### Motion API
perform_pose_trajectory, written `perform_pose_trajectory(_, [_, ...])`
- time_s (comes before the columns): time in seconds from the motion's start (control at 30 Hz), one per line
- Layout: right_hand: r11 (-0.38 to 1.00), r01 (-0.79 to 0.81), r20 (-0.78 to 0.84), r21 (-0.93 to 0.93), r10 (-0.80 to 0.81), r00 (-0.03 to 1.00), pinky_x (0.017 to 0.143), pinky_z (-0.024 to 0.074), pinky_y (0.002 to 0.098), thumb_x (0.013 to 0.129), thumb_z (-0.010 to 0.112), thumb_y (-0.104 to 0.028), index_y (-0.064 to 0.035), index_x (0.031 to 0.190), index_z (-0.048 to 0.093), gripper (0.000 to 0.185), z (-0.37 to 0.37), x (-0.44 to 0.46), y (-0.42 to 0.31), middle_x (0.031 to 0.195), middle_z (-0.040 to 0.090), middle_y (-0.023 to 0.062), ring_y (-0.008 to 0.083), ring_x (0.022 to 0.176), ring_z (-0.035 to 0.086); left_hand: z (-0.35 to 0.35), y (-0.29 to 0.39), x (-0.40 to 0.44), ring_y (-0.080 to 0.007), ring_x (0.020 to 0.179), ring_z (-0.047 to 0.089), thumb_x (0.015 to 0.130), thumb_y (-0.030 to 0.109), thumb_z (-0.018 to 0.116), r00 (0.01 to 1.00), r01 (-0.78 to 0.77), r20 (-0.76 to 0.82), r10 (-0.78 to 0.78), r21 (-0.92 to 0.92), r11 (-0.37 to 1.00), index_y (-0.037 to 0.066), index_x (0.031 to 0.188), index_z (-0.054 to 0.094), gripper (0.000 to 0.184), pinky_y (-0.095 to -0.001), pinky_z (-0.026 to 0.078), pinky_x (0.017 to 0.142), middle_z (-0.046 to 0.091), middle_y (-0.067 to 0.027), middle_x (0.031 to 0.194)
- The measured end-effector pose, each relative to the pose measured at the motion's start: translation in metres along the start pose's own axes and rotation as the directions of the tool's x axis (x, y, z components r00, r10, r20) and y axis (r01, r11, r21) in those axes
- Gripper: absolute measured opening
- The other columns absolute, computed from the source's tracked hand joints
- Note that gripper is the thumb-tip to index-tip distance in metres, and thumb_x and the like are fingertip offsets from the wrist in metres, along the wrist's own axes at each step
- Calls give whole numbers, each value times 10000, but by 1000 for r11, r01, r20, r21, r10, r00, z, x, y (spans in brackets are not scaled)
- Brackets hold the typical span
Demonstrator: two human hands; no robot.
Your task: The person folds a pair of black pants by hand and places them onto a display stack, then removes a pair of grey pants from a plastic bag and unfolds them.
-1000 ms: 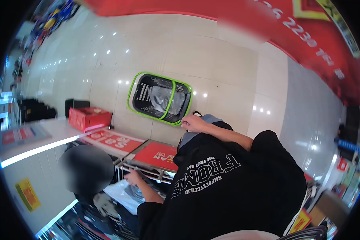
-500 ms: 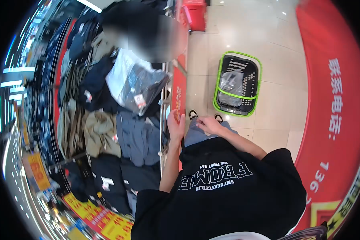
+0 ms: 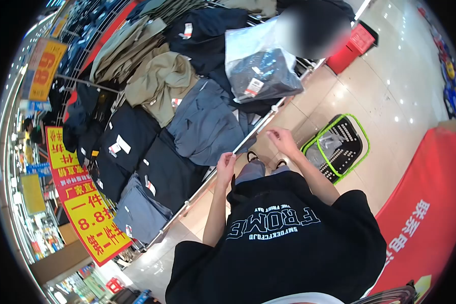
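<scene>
My left hand (image 3: 226, 166) is at the metal rail along the rack's front edge, fingers up beside the grey folded trousers (image 3: 202, 124); whether it grips the rail is unclear. To its right, my right hand (image 3: 282, 141) hovers over the floor with its fingers curled, and what they hold, if anything, is too small to make out. A clear plastic bag with dark clothing (image 3: 263, 71) lies on the rack, above both hands in the view. The green-rimmed black basket (image 3: 347, 144) stands on the floor to the right, with a plastic-wrapped item (image 3: 330, 146) inside.
Khaki trousers (image 3: 162, 83) and black folded trousers (image 3: 175, 162) lie on the rack. Yellow and red price signs (image 3: 88, 202) hang at its left. A red box (image 3: 350, 49) stands at the upper right, and a red banner (image 3: 420, 202) runs along the lower right.
The view has turned toward the clothes rack, and the basket now appears further right. My right hand has moved out from in front of my body; my left hand remains near the rack's edge.
</scene>
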State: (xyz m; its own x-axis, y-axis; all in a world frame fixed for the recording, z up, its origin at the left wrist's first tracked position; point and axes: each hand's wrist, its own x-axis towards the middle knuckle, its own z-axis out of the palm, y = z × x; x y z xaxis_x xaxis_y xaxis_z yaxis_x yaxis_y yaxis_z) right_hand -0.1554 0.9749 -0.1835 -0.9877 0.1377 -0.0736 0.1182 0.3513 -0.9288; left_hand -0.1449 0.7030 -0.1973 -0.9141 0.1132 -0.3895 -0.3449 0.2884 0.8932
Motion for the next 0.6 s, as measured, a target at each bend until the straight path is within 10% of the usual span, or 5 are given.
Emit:
perform_pose_trajectory(0.3, [983,145,-495,-111,-181,850,737,475,327,871,608,-143,3,1006,619,200,-35,107,-36,907,632,140,224,834,609,-32,3,14,-105,795,570,920,214,588,997,38,-62,-50,-182,983,-26,1108,564,305,-245,467,739,612,-46,927])
perform_pose_trajectory(0.43, [760,117,-456,-639,-497,739,980,343,510,787,673,-258,10,1171,523,492,-42,149,-7,1156,532,255,439,1114,466,-39,-21,25,-74,737,558,926,233,589,993,53,-87,-74,-222,974,35,1123,572,280,-209,446,660,631,-31,945])
perform_pose_trajectory(0.6, [811,-124,-516,-571,-237,823,1068,220,555,794,642,-455,-3,1302,457,705,-20,174,-2,1337,401,290,464,1268,328,-38,5,29,-117,777,597,943,248,564,960,215,-126,-250,-239,947,38,1158,552,300,-227,460,628,639,-68,982])
